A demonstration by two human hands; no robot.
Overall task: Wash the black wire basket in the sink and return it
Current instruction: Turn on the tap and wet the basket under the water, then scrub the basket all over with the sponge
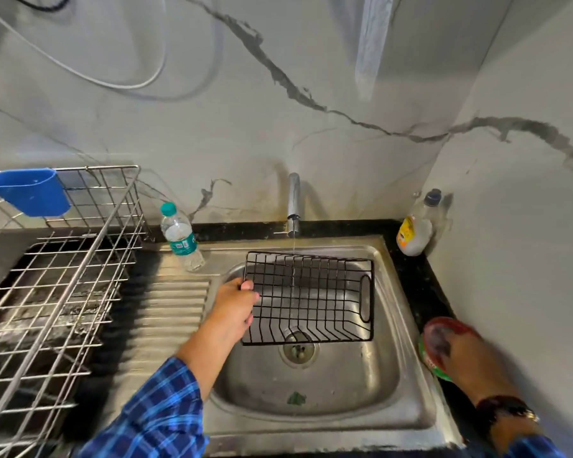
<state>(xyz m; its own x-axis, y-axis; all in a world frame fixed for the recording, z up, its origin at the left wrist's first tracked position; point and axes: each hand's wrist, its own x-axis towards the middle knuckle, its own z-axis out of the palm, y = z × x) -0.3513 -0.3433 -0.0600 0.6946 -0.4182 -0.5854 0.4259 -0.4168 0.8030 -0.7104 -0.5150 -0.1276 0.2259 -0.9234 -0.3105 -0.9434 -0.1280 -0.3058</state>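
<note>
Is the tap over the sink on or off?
On: a thin stream of water falls from the tap through the black wire basket.

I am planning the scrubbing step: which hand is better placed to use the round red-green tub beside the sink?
Right. The right hand is at the tub, while the left hand grips the black wire basket under the running tap and should probably keep it there.

The person wears a blue checked shirt with darker navy lines. Its left sleeve [146,414] shows at seven o'clock, its right sleeve [530,447] at five. Behind the right hand [460,355] sits a dark-strapped wristwatch [506,409] with a gold case.
</note>
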